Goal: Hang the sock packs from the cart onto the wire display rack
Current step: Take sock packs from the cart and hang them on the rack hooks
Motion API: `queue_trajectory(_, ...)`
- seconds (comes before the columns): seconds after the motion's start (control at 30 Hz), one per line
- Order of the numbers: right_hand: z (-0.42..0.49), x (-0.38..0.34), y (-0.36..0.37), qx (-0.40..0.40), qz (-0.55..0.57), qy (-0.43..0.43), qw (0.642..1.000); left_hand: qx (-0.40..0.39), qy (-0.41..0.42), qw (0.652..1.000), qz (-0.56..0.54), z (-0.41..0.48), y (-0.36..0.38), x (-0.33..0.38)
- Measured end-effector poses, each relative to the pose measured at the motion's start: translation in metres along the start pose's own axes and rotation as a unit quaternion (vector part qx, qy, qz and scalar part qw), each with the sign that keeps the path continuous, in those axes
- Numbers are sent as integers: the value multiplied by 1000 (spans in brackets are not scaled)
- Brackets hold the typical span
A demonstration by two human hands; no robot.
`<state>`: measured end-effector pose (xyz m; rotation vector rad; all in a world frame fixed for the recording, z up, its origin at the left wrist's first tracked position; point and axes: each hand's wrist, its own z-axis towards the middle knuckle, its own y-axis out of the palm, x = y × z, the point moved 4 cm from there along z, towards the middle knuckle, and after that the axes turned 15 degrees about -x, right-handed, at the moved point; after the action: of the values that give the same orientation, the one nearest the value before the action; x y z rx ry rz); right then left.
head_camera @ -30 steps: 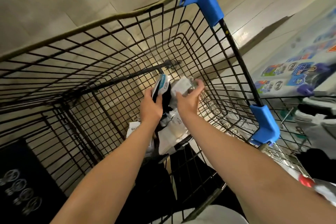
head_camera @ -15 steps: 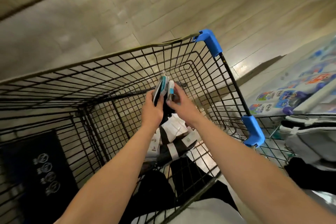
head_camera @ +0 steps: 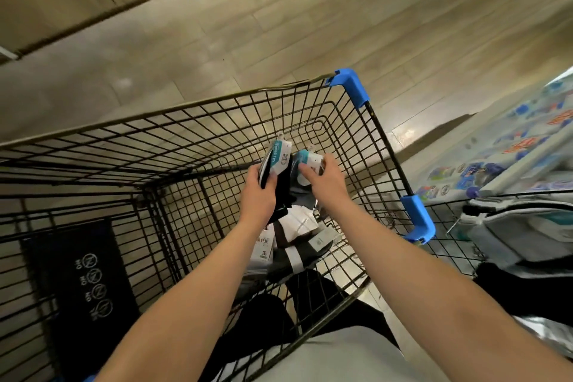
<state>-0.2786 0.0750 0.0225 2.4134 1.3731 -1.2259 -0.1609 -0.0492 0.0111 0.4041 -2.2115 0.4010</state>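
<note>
— Teal-and-white card header, dark socks below: item one, pack point(head_camera: 277, 161), in the left hand point(head_camera: 259, 195). How is it held?

— Left grip pressed together on it, thumb on the card face, fingers behind. Long axis runs up and away from the wrist, hook end at the far tip, above the cart point(head_camera: 192, 121) rim line.

— Item two?

— Second pack point(head_camera: 305, 164), just beside the first, in the right hand point(head_camera: 328, 181). Right grip pinches its header, fingertips on the card; grey sock hangs below.

— Stock remaining?

— Loose packs point(head_camera: 291, 232) on the cart floor, under both wrists.

— Destination?

— Wire rack point(head_camera: 459, 220) to the right, past the blue corner guard point(head_camera: 418, 220). Right hand is nearer, so its pack likely hangs first; hook ends must turn rightward. Rack pegs: cannot tell from here.
</note>
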Motion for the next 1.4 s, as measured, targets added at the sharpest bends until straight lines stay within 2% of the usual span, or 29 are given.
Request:
queue_trajectory(0.13, -30, -21, -10, 33, 95, -35, 994, 5, 19, 1000, 15, -17, -10, 21)
queue_trajectory(0.33, -90, -31, -10, 8, 120, -35, 992, -33, 57, 996, 56, -64, -3, 48)
queue_trajectory(0.5, -166, -14, -16, 131, 139, -48, 980, -66, 99, 988, 94, -121, 15, 61)
queue_trajectory(0.6, -215, 6, -26, 209, 166, -69, 961, -98, 131, 981, 101, -155, 31, 72)
queue_trajectory(0.83, -320, 60, -68, 326, 224, -117, 911, -190, 197, 944, 183, -225, 105, 89)
queue_trajectory(1.03, -341, 122, -93, 311, 228, -75, 920, -208, 214, 921, 253, -249, 174, 62)
queue_trajectory(1.4, -270, 260, -122, 302, 179, -20, 936, -214, 154, 946, 188, -179, 273, -46)
